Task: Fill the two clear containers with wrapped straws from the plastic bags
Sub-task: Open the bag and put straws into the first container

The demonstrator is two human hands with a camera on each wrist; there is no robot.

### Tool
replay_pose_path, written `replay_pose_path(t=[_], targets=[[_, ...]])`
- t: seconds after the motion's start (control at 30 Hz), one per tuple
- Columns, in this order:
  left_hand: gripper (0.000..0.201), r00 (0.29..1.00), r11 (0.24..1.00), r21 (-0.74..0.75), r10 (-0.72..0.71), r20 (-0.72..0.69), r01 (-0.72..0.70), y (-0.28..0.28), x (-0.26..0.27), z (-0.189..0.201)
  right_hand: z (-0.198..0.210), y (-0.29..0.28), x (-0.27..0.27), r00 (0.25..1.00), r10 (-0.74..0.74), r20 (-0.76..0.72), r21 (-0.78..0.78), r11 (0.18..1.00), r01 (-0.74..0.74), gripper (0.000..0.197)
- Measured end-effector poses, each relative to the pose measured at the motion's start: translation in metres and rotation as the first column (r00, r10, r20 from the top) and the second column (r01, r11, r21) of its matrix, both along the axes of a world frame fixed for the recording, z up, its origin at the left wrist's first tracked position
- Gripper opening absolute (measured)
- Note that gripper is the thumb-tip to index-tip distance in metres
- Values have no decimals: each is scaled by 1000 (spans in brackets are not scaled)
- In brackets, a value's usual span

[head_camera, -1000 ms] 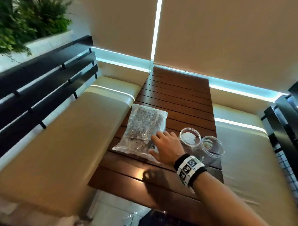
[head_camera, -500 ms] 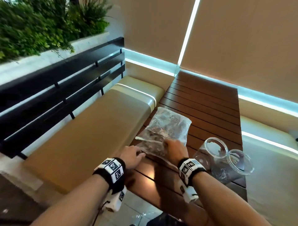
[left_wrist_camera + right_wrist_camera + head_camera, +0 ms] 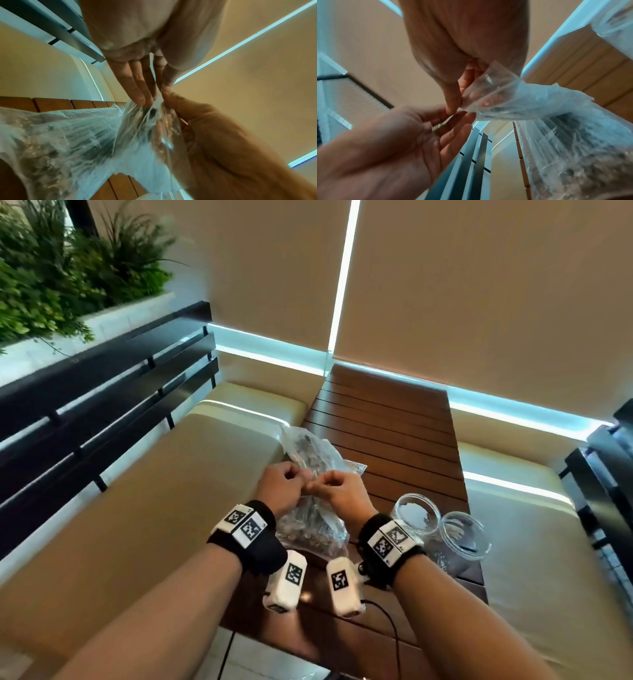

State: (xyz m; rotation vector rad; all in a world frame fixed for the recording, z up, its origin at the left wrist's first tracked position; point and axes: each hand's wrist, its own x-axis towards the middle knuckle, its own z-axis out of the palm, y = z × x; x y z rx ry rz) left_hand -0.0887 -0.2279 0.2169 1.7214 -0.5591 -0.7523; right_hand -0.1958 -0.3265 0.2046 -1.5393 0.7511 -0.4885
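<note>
A clear plastic bag (image 3: pixel 310 530) full of dark wrapped straws is raised off the wooden slat table (image 3: pixel 387 419) at its near end. My left hand (image 3: pixel 291 477) and right hand (image 3: pixel 325 484) meet above it, and each pinches the bag's top edge between thumb and fingers. In the left wrist view the left hand (image 3: pixel 154 94) nips the film of the bag (image 3: pixel 140 121). In the right wrist view the right hand (image 3: pixel 458 105) pinches a fold of the bag (image 3: pixel 513 102). More bagged straws (image 3: pixel 308 450) show beyond the hands. Two clear containers (image 3: pixel 416 511) (image 3: pixel 462 539) stand just right of my right wrist.
Beige bench cushions (image 3: pixel 154 508) (image 3: pixel 534 542) flank the narrow table. A black slatted rail (image 3: pixel 102 392) and plants (image 3: pixel 51 268) run along the left. Beige blinds (image 3: pixel 479 285) close the far side. Cables hang from the wrist units near the table's front edge.
My left hand has come in and joined the right. Both have moved from resting at the bag's near edge to pinching it and lifting that end off the table.
</note>
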Motion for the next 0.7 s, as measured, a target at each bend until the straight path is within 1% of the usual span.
replay_pose_path(t=[0.07, 0.1, 0.17, 0.27, 0.33, 0.4, 0.47, 0.57, 0.63, 0.7], targets=[[12, 994, 996, -83, 29, -108, -38, -2, -2, 5, 5, -1, -5, 998, 17, 63, 166, 986, -27, 16], [11, 991, 992, -109, 43, -126, -57, -4, -1, 6, 6, -3, -8, 996, 21, 81, 229, 973, -39, 17], [16, 995, 991, -127, 39, -97, -52, -6, -3, 11, 7, -6, -12, 994, 25, 111, 297, 953, -57, 18], [29, 1000, 997, -74, -8, 7, 9, -10, -8, 18, 5, -6, -12, 994, 37, 99, 336, 940, -69, 19], [23, 1000, 999, -50, -13, 17, 14, -12, -10, 18, 3, -5, -11, 994, 52, 100, 359, 929, -85, 19], [16, 1000, 999, -41, 4, -10, -5, -13, -10, 17, 2, -5, -13, 992, 46, 114, 392, 916, -87, 18], [15, 998, 999, -42, -9, -57, 7, -12, -9, 15, 1, -4, -15, 992, 33, 123, 417, 905, -82, 18], [14, 987, 996, -83, -57, -150, 45, -10, -11, 13, 3, -3, -16, 992, 7, 122, 444, 894, -61, 19], [15, 979, 994, -91, -77, -190, 61, -8, -12, 11, 4, -3, -16, 993, -19, 120, 426, 904, -35, 17], [10, 965, 994, -100, -78, -251, 54, -8, -12, 9, 3, -3, -15, 992, -49, 113, 357, 934, 6, 14]])
